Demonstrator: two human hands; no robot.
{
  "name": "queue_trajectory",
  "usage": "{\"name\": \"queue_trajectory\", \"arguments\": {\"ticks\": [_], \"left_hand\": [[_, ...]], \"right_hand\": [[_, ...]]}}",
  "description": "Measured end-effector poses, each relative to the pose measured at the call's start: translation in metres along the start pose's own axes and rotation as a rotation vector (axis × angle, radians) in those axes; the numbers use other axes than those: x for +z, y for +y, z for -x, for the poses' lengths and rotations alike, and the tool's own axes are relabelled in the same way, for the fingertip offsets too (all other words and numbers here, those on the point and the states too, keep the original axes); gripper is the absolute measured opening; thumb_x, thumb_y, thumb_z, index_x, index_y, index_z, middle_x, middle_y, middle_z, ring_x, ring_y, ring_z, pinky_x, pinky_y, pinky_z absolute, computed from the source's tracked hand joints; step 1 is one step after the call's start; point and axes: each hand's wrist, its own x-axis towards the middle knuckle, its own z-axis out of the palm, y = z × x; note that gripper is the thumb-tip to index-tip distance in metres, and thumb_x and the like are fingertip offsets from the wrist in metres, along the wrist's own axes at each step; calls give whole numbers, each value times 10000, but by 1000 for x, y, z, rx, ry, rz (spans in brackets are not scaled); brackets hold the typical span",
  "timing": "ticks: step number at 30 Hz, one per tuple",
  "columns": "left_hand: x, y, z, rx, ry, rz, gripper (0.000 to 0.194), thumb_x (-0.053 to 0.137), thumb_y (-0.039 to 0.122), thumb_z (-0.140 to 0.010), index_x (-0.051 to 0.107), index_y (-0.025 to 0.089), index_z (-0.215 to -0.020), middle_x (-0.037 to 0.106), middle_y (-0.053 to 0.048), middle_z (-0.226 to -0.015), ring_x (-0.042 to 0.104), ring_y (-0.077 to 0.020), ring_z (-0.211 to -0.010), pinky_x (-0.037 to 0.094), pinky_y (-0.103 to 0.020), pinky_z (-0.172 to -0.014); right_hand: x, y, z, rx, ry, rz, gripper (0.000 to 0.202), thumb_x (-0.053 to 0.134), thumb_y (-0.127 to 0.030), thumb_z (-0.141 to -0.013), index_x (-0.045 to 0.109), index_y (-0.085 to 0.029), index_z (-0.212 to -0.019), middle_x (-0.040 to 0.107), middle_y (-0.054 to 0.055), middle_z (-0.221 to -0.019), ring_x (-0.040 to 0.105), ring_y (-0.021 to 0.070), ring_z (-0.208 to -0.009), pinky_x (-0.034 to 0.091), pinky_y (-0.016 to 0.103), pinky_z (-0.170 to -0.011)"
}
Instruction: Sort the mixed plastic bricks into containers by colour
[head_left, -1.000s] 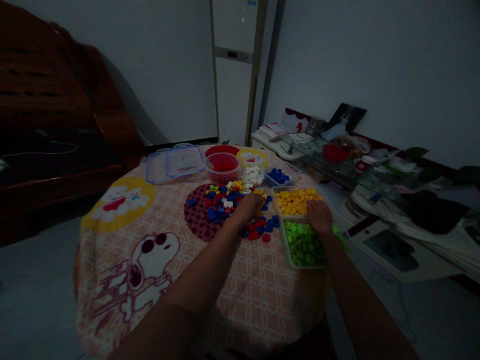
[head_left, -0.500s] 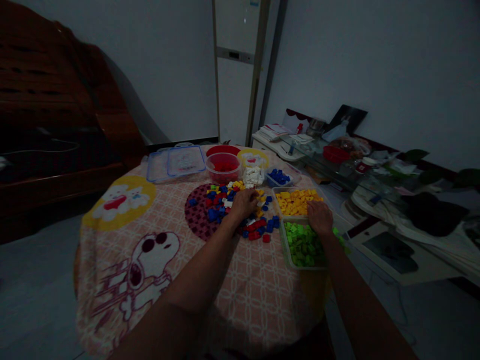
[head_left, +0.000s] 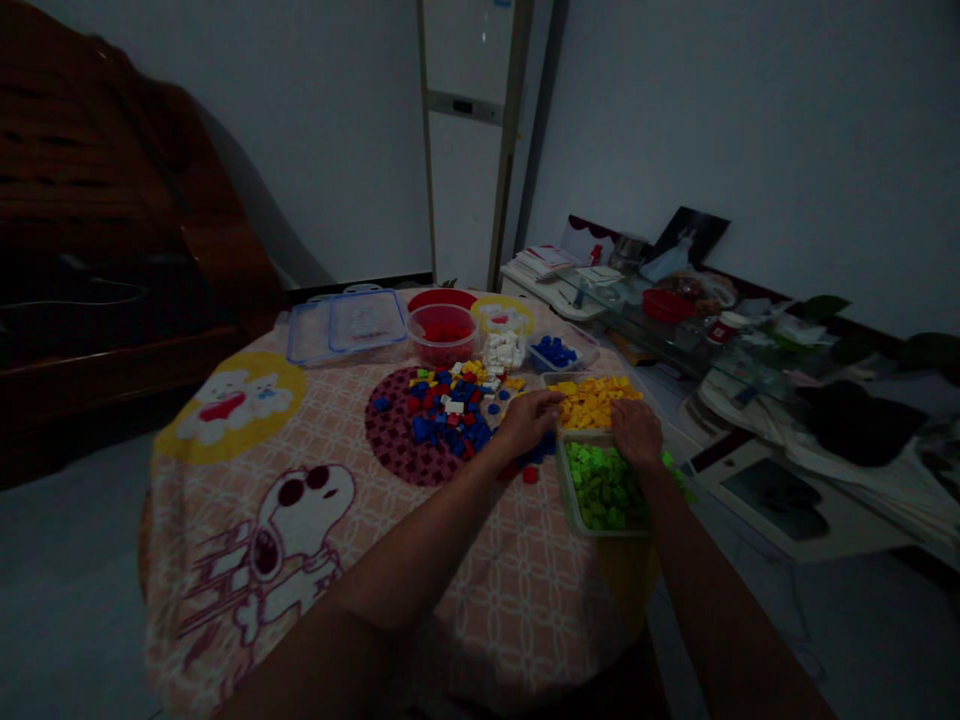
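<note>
My left hand [head_left: 529, 422] is at the left rim of a clear box of yellow toy bricks [head_left: 589, 400]. Its fingers are drawn together and point into the box; what they hold is hidden. My right hand [head_left: 637, 432] is closed at the near right corner of the same box, its fingers partly hidden. Below it stands a clear box of green bricks [head_left: 606, 490]. Left of my left hand, a loose pile of mixed bricks [head_left: 450, 410], mostly blue, red and white, lies on the tablecloth [head_left: 480, 570].
Behind the pile are a round tub of red bricks [head_left: 442, 335], a heap of white bricks [head_left: 504, 348] and a box of blue bricks [head_left: 553, 352]. Clear lids with blue edges [head_left: 367, 320] lie back left. A cluttered glass-topped stand [head_left: 675, 345] runs along the right.
My left hand has moved right from the brick pile to the rim of the yellow-brick box. The yellow pieces beside it have gone from view. My right hand stays at the box.
</note>
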Motion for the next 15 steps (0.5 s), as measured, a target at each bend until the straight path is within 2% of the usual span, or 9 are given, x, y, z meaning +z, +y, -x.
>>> {"name": "queue_trajectory", "arguments": {"ticks": [2,5,12,15], "left_hand": [[-1,-1,-1,36,-21,17,342,572,102,-812,712,138,-1122,742,-115,-1137,707,-205,-1009,565,-318,-883],[-10,-2,-4,44,-6,-23,369,561,97,-813,710,163,-1144,740,-100,-1155,706,-207,-1028,565,-347,-923],[-60,-4,-9,-118,137,-318,309,602,107,-795,745,156,-1065,776,-66,-1015,713,-190,-920,562,-318,-880],[-78,-7,-8,-164,136,-489,260,619,134,-786,765,177,-996,780,-41,-939,707,-184,-874,551,-297,-852]], "right_hand": [[-2,-2,0,4,-16,15,430,334,-227,-968,712,-141,-1153,676,169,-1267,564,299,-1225,419,463,-1043],[-3,-2,1,2,-15,25,427,327,-213,-970,710,-141,-1144,670,159,-1278,562,287,-1222,419,440,-1038],[5,1,0,-17,47,51,396,363,-227,-963,720,-152,-1118,691,145,-1247,576,279,-1187,427,437,-1021],[8,4,0,-18,67,45,390,369,-240,-958,724,-159,-1099,701,133,-1225,578,269,-1172,428,433,-1021]]}}
